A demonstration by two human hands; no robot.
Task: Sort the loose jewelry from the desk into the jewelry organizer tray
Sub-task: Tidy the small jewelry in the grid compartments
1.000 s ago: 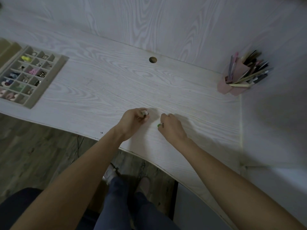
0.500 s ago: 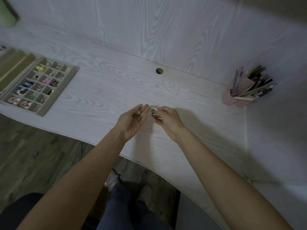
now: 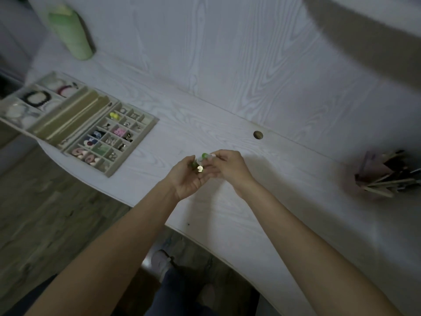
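My two hands meet above the middle of the white desk (image 3: 262, 201). My left hand (image 3: 185, 180) lies palm up with its fingers cupped around a small green and gold earring (image 3: 197, 167). My right hand (image 3: 229, 167) pinches another small green piece (image 3: 204, 155) right above the left palm. The jewelry organizer tray (image 3: 133, 149) sits at the desk's left end, about a hand's length from my left hand. Its grid of small compartments holds several earrings, and its far section holds bracelets (image 3: 36, 98).
A green cylinder (image 3: 73, 35) stands against the wall behind the tray. A pink pen holder (image 3: 382, 176) full of pens sits at the right. A cable hole (image 3: 257, 135) lies beyond my hands. The desk's curved front edge runs below my wrists, with floor and feet beneath.
My hands lifted off the desk and came together, the right bringing its green piece over the left palm. The view swung left, showing the whole tray.
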